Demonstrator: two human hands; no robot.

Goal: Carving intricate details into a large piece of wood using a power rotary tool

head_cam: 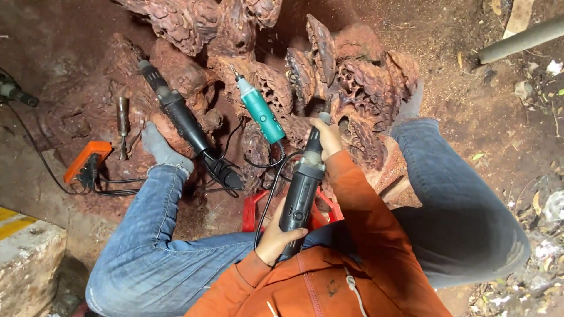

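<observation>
Left to right, risks as I read them:

- Orange flat power strip [87, 159] with black cables on the dusty floor by the grey-socked foot [158, 148]: a snag or kick looks likely if that leg shifts.
- Long black rotary grinder [179, 114] and teal-bodied rotary tool [260, 111] lie loose on the reddish-brown carved wood root sculpture [364, 76], cords crossing under the working tool; a tug could drag either off the carving.
- Left hand [277, 238], grip clamped round the rear of the black die grinder [302, 188], near the lap. Its cord runs just beside this hand; could foul.
- Right hand [329, 138], grip closed on the grinder's nose, fingers right at the bit end against the carving. Kickback in those deep recesses could skid the bit into fingers or gouge the wood.
- Bare hands, thick red dust all over.
</observation>
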